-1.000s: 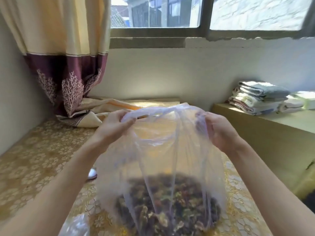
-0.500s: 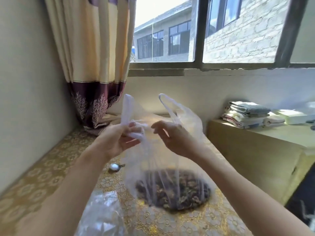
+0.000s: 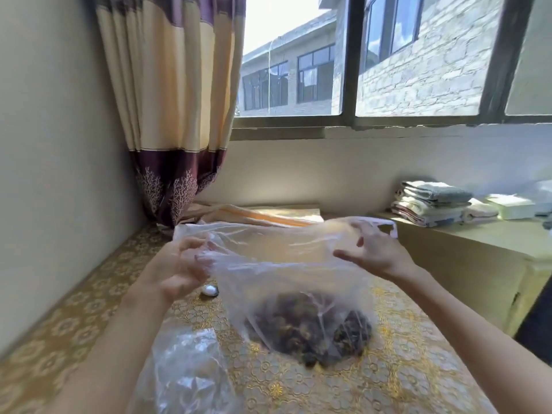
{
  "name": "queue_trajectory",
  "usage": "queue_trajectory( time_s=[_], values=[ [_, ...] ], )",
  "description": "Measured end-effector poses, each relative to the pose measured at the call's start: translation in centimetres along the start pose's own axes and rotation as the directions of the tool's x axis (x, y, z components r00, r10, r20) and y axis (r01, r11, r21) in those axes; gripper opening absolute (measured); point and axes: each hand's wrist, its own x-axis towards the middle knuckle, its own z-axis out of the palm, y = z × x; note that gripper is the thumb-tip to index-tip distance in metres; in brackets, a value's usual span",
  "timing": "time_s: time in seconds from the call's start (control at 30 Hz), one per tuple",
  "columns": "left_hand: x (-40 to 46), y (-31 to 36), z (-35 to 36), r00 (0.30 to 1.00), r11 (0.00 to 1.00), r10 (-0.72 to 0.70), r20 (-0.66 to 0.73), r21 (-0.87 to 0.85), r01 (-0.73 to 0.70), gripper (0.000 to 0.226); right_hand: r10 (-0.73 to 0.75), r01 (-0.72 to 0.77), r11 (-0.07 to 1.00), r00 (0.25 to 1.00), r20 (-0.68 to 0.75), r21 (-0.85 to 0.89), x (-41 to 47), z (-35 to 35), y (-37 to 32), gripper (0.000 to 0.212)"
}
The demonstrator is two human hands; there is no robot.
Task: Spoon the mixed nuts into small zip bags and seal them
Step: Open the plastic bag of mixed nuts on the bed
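Both hands stretch the bag (image 3: 286,264) mouth wide above the table (image 3: 403,369): left hand (image 3: 179,271) pinches its rim, right hand (image 3: 378,253) grips the opposite rim. Nuts (image 3: 310,327) sit at the bag's bottom; a spoon (image 3: 209,290) lies left of it.

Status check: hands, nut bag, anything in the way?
Left hand and right hand holding clear plastic bag open. Mixed nuts inside. Spoon untouched. Nothing blocking.

My 2 hands, left hand (image 3: 179,271) and right hand (image 3: 376,255), 1 big clear bag (image 3: 286,264) of mixed nuts (image 3: 310,327), 1 spoon (image 3: 210,290), 1 crumpled plastic bundle (image 3: 185,372), 1 curtain (image 3: 173,115), 1 stack of folded towels (image 3: 430,201)
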Motion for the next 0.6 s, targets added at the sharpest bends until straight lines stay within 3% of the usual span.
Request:
queue_trajectory(
  time_s=[0.03,0.13,0.2,0.23,0.27,0.3,0.33,0.37,0.4,0.43,0.47,0.53,0.6],
  values=[
    [-0.2,0.0,-0.2,1.000,1.000,-0.011,0.019,-0.020,0.011,0.054,0.031,-0.024,0.996,0.996,0.085,-0.086,-0.2,0.6,0.0,0.082],
    [-0.8,-0.7,-0.2,0.992,0.998,0.066,-0.111,-0.015,-0.068,0.042,0.131,-0.075,0.973,0.957,0.258,-0.217,-1.1,2.4,-0.1,0.077],
    [-1.3,-1.7,0.3,0.942,0.948,0.224,-0.249,0.280,-0.151,0.036,0.134,-0.046,0.957,0.946,0.294,-0.287,-2.0,3.5,0.1,0.069],
    [-1.6,-2.4,0.7,0.880,0.819,0.375,-0.292,0.550,-0.166,0.041,0.128,-0.022,0.940,0.948,0.291,-0.341,-2.3,3.9,0.2,0.068],
    [-1.9,-3.1,1.1,0.760,0.571,0.590,-0.274,0.807,-0.153,0.049,0.125,-0.009,0.922,0.953,0.276,-0.387,-2.6,4.3,0.2,0.068],
    [-2.0,-3.9,1.7,0.603,0.239,0.791,-0.102,0.959,-0.153,0.054,0.124,-0.006,0.910,0.958,0.260,-0.414,-2.9,4.5,0.3,0.067],
    [-2.1,-4.7,2.6,0.437,-0.112,0.882,0.178,0.979,-0.172,0.051,0.127,-0.011,0.907,0.960,0.249,-0.421,-3.1,4.7,0.3,0.066],
    [-2.0,-5.6,3.7,0.306,-0.388,0.843,0.441,0.895,-0.222,0.044,0.124,-0.013,0.909,0.962,0.242,-0.416,-3.2,4.9,0.3,0.065],
    [-1.8,-6.6,4.7,0.244,-0.568,0.739,0.628,0.776,-0.275,0.036,0.119,-0.012,0.912,0.965,0.235,-0.411,-3.3,5.1,0.2,0.064],
    [-1.2,-7.6,5.5,0.256,-0.666,0.623,0.739,0.673,-0.322,0.029,0.113,-0.012,0.915,0.967,0.227,-0.402,-3.5,5.3,0.2,0.062],
    [-0.6,-8.6,6.1,0.340,-0.699,0.533,0.775,0.629,-0.339,0.025,0.111,-0.020,0.925,0.969,0.219,-0.380,-3.6,5.7,0.2,0.058],
    [0.8,-10.7,5.7,0.589,-0.675,0.466,0.660,0.696,-0.244,0.026,0.127,-0.065,0.957,0.970,0.207,-0.284,-4.0,6.4,0.3,0.053],
    [2.4,-11.7,3.7,0.741,-0.644,0.484,0.465,0.763,-0.058,0.039,0.147,-0.113,0.976,0.973,0.179,-0.188,-4.3,6.6,0.5,0.046]
  ],
)
